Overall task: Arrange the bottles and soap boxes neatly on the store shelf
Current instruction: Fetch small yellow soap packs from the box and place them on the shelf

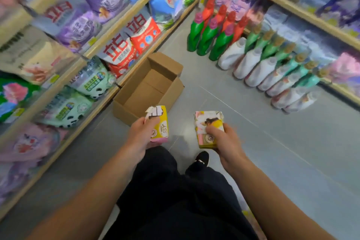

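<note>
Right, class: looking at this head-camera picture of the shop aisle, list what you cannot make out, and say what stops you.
- Print on the soap box in the left hand: too small, partly under the fingers.
- Soap box in the right hand: its lower right is covered by the grip.
- Labels on the white bottles standing on the floor: motion blur.
- Shelf bags at far left: blurred, cut by the edge.
- Cardboard box: near inside wall hidden.

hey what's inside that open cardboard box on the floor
The cardboard box shows only its bare brown bottom flaps; nothing lies on the visible part. Its near wall hides the inside corner closest to the person, so that part cannot be checked.
</note>
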